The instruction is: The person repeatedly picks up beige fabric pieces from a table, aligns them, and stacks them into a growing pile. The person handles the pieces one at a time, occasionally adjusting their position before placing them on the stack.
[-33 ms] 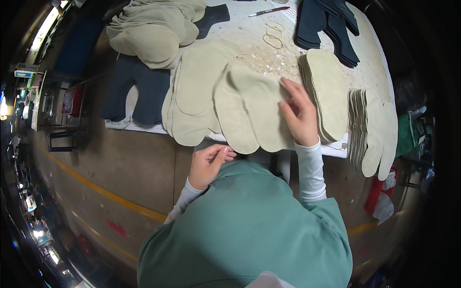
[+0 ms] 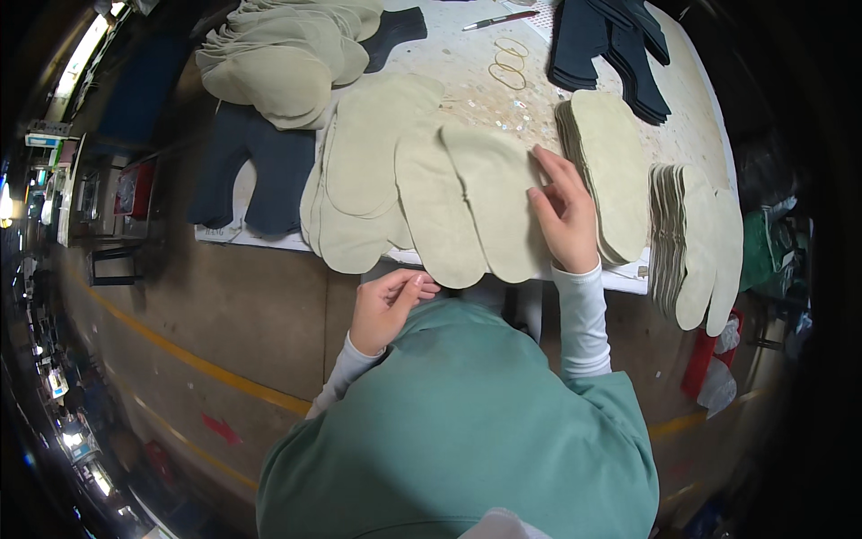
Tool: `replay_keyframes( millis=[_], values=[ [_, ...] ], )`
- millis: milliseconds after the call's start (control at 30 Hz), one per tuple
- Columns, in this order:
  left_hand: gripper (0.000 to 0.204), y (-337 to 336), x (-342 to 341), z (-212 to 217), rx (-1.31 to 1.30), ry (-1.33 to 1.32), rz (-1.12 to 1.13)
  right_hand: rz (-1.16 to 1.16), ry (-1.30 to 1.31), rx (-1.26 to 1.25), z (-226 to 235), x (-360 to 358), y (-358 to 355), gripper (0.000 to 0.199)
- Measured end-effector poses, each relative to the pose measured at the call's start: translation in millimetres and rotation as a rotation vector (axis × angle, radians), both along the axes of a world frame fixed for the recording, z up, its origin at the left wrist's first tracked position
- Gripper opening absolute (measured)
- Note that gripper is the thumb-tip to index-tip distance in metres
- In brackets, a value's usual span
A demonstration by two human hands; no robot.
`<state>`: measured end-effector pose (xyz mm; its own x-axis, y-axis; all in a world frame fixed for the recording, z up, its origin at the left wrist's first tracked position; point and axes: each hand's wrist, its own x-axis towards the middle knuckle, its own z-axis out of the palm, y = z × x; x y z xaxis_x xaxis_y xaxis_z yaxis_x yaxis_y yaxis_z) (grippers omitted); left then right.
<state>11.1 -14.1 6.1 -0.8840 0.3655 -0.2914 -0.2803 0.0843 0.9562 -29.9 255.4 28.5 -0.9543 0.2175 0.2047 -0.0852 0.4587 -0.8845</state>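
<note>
Two cream insole-shaped fabric pieces lie side by side in front of me, a left one (image 2: 438, 207) and a right one (image 2: 505, 202), their rounded near ends over the table edge. My right hand (image 2: 567, 216) is open, fingers stretched along the right piece's outer edge. Below the left piece's near end is my left hand (image 2: 386, 310), thumb and fingers pinched together; whether anything is between them is hidden. Left of these lie more overlapping cream pieces (image 2: 373, 153). A neat stack of cream pieces (image 2: 615, 171) stands just right of my right hand.
Another cream stack (image 2: 696, 242) overhangs the table's right edge. Dark navy cut pieces (image 2: 579, 45) lie at the far right, others (image 2: 278, 171) at the left. A cream pile (image 2: 278, 76) sits far left. Rubber bands (image 2: 509, 63) and a pen (image 2: 500, 21) lie on the white table (image 2: 458, 54).
The two middle cream pieces, curled and creased at their far ends before, now lie flatter. My right hand has shifted slightly right. My left hand has barely moved.
</note>
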Motion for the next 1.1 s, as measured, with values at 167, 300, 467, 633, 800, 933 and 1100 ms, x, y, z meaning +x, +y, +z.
replay_keyframes(
  millis=[167, 300, 467, 633, 800, 933, 1100],
  values=[
    [0.03, 0, -6, 8, 0.028, -0.011, 0.025, -0.139, 0.061, -0.024, -8, 22, -3, 0.054],
    [0.047, 12, -19, 11, 0.266, -0.088, 0.068, -0.074, -0.206, -0.177, -6, 40, -1, 0.058],
    [0.063, 43, -29, 8, 0.333, -0.03, 0.02, 0.103, -0.082, -0.201, -7, 47, 4, 0.061],
    [0.07, 43, -20, 9, 0.376, -0.14, 0.035, 0.115, -0.27, -0.396, 1, 64, 9, 0.064],
    [0.071, 23, -11, 18, 0.326, -0.261, -0.014, 0.1, -0.358, -0.89, 7, 70, 9, 0.066],
    [0.065, 15, -1, 26, 0.32, -0.407, -0.058, 0.199, -0.256, -1.463, 4, 58, 3, 0.065],
    [0.053, 13, -2, 26, 0.411, -0.517, -0.064, 0.467, -0.375, -1.158, -5, 58, -26, 0.076]
  ],
)
